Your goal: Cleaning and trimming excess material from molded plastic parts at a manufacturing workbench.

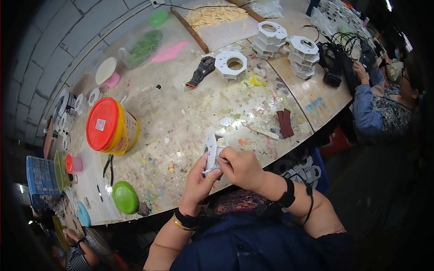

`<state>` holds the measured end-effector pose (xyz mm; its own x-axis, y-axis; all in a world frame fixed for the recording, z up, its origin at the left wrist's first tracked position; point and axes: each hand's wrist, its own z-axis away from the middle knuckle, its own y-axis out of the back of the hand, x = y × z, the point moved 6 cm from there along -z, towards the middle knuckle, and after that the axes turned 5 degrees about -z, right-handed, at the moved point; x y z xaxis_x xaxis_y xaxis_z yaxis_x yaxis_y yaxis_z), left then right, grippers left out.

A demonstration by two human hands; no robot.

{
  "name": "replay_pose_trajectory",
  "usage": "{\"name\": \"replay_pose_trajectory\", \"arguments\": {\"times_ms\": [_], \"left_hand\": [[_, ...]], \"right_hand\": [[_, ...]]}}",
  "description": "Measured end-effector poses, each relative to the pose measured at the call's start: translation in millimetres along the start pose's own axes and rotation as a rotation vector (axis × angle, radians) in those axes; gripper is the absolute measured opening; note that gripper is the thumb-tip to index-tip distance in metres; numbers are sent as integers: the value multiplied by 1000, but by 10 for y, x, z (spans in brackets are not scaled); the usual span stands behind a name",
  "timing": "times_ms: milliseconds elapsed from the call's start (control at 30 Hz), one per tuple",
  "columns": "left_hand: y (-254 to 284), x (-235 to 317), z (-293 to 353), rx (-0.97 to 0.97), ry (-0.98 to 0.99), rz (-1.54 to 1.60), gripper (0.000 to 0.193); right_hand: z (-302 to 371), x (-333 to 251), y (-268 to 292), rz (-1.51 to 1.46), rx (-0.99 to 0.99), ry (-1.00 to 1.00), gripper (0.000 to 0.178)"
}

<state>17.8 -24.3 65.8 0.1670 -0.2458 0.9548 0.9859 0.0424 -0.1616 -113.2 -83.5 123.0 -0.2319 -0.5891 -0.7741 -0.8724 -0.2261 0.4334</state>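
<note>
Close in front of me, just above the table's near edge, a white octagonal frame with an open middle is tilted on its side. My left hand grips it from below, thumb on the near edge and fingers behind it. Against its right side, my right hand is closed with thumb and forefinger pinched together. Whatever lies between those fingertips is too small or hidden to make out. Beyond the hands are two crossed dark red strips and a pale, paint-stained stick.
Stacked white octagonal frames stand at the far right. A dark glove lies near a separate frame stack. Leftward are a red-lidded yellow bucket, a green lid and black-handled cutters. Another person sits at right.
</note>
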Motion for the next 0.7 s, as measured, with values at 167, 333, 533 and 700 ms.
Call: {"name": "replay_pose_trajectory", "arguments": {"times_ms": [167,333,533,700], "left_hand": [[49,32,4,54,-23,-80,57],[80,-20,-25,24,-12,-21,59],[41,49,49,-46,33,16,61],[143,72,-12,-26,-10,64,68]], "right_hand": [[-112,71,-27,137,67,53,12],[0,88,-95,-119,17,-82,11],[-209,262,122,240,121,128,11],[13,464,25,-948,106,-783,14]]}}
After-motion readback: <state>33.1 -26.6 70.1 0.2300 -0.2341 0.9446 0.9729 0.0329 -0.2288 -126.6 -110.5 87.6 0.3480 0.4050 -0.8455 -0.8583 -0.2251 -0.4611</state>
